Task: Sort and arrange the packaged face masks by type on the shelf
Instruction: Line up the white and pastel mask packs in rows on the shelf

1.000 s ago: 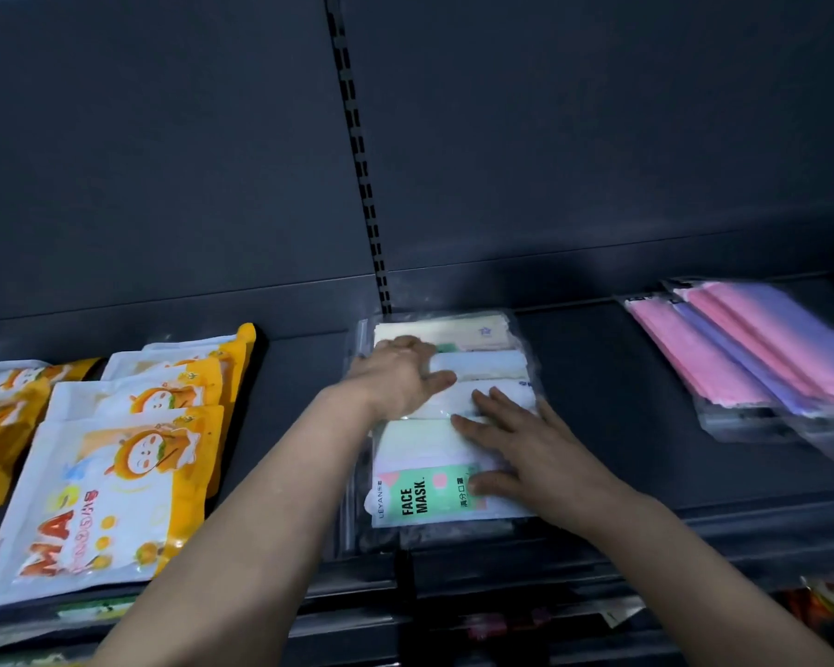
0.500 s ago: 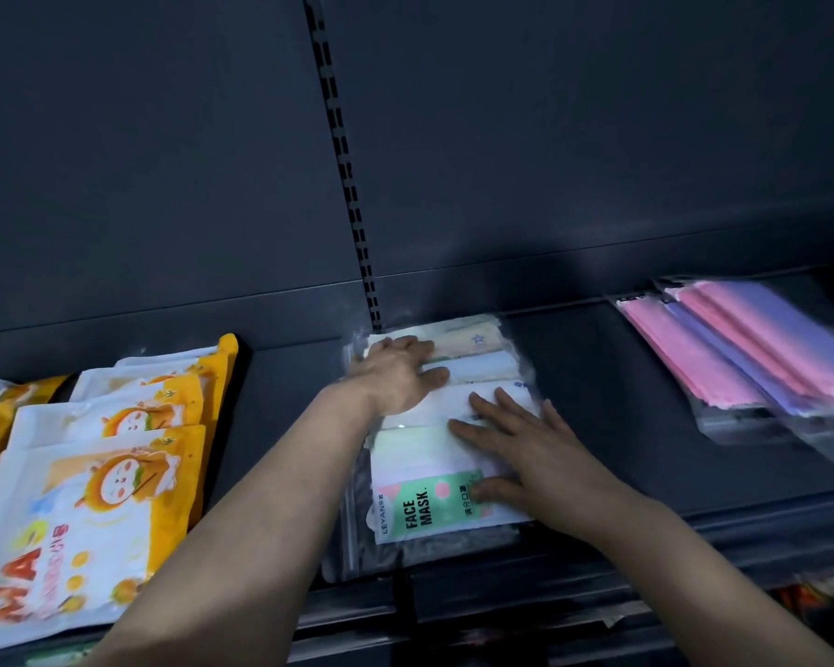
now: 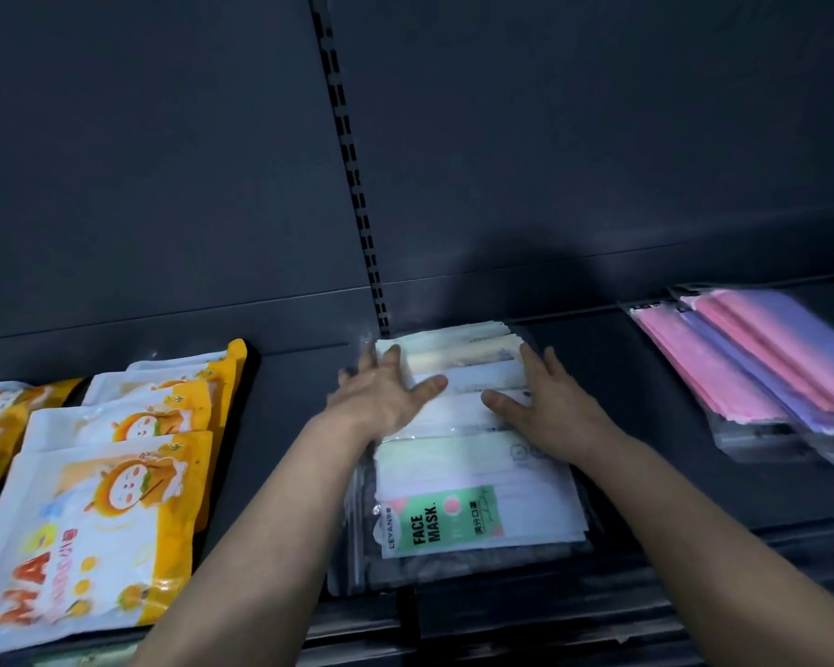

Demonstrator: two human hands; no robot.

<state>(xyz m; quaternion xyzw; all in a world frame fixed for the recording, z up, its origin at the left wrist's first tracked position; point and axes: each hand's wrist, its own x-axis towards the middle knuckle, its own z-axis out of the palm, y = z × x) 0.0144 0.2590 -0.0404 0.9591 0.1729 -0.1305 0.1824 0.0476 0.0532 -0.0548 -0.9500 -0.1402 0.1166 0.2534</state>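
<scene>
A stack of clear packs of pastel face masks (image 3: 473, 479) lies in the middle of the dark shelf (image 3: 646, 377), its top pack bearing a green "FACE MASK" label (image 3: 441, 519). My left hand (image 3: 386, 392) rests flat on the stack's far left part, fingers straight. My right hand (image 3: 547, 397) lies flat on the far right part, fingers along the stack's edge. Orange and white cartoon mask bags (image 3: 97, 517) overlap in rows at the left. Pink and purple mask packs (image 3: 752, 358) are piled at the right.
The shelf's dark back panel (image 3: 550, 137) rises behind, with a slotted upright (image 3: 357, 185) above the middle stack. Bare shelf strips separate the three groups. A lower shelf edge (image 3: 501, 628) with other goods shows at the bottom.
My right hand has slid from the stack's middle to its far right edge. My left hand has spread flat at the far left. The view has shifted slightly.
</scene>
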